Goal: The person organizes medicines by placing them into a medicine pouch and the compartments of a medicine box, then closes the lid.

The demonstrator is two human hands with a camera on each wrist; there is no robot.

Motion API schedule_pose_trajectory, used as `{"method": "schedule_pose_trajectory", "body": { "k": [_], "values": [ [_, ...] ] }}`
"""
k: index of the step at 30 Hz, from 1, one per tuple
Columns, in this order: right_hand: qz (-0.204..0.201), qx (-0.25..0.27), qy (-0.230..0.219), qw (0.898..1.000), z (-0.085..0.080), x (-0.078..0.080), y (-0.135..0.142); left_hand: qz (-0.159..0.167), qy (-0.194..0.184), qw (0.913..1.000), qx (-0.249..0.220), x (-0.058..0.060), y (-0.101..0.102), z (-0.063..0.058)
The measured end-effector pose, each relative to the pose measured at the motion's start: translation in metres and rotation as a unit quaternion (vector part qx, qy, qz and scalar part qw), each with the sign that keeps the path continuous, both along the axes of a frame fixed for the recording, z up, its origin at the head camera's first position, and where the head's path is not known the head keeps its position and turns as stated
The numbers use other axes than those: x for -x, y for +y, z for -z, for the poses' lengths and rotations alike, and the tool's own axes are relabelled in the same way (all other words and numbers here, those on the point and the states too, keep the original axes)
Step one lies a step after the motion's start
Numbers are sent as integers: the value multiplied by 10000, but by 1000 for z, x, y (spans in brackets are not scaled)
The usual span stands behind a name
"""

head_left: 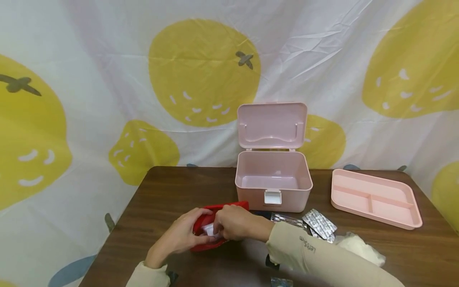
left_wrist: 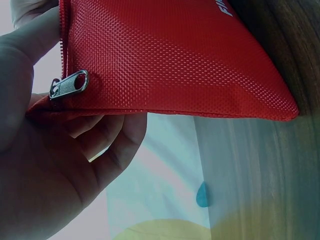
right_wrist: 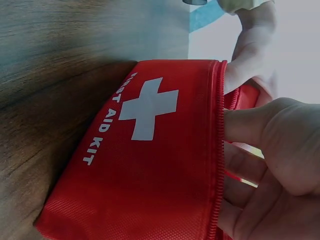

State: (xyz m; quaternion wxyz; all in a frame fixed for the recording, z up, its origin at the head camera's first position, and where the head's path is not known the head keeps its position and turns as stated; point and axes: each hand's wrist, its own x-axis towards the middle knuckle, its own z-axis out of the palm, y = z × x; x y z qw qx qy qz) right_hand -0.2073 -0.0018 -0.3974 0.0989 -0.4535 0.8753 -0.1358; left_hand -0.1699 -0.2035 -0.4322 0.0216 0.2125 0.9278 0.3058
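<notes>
A red first aid pouch [head_left: 241,205] with a white cross stands on the table, its zipper [right_wrist: 218,165] undone along the top. My left hand [head_left: 181,234] grips the pouch's left end by the opening, with the metal zipper pull [left_wrist: 69,85] close by. My right hand [head_left: 233,223] reaches in from above. Its fingertips are hidden inside the pouch, so whether they pinch anything does not show. Between the two hands a white item [head_left: 209,229] shows in the mouth of the pouch, too covered to identify.
Behind the pouch stands a pink box [head_left: 274,199] with its lid [head_left: 272,125] raised. A pink divided tray [head_left: 376,201] lies at the right. Blister packs [head_left: 320,224], metal tweezers-like tools [head_left: 288,219] and a bag of white material [head_left: 360,248] lie near my right forearm.
</notes>
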Motion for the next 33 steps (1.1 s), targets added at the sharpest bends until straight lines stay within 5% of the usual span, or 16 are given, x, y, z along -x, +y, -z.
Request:
{"method": "schedule_pose_trajectory", "body": {
  "k": [13,22,33],
  "values": [
    [22,-289,62,9996,7,-2,-4,-4,-95,10000,-16,0,1,0],
    [2,-886,-432,9951,6,-6,-4,-26,-308,9995,-63,1,0,-1],
    [-328,-172,353,9987,3,-10,7,25,-88,9999,-75,1,2,0]
  ]
}}
